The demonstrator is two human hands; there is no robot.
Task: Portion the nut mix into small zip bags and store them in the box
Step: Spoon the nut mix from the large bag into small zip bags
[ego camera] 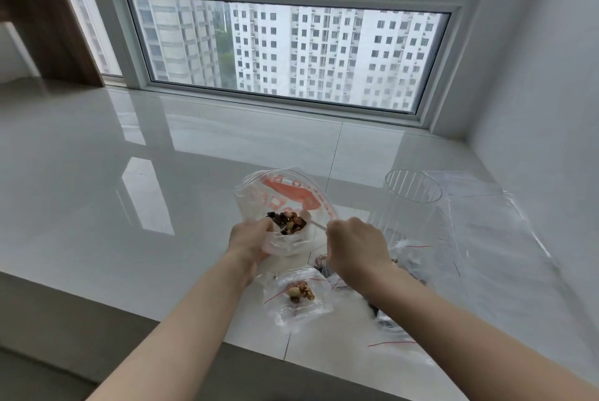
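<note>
- L hand [249, 240]: I see fingers curled round the near-left rim of the big bag [285, 203], holding its mouth open; that bag w/ red print is my landmark, standing on the white tiled ledge [129, 173]
- nut mix [288, 222]: dark + tan pieces, visible inside the big bag's mouth, just right of the L fingertips
- thin pale tool handle [316, 225]: runs from the nut mix out over the big bag's right rim to my R hand; can't tell if spoon or scoop, tip hidden in the nuts
- small zip bag [299, 298]: just below the big bag, flat on the ledge, red zip line, a few nuts inside; between the two forearms
- R hand [356, 246]: right of the big bag, fingers closed in a fist clamped on the tool handle
- more small bags [393, 332]: below-right of the big bag, partly under the R forearm; contents unclear
- clear ribbed container [413, 203]: right of the big bag, upright, open top; clear plastic sheet [492, 232] further right
</note>
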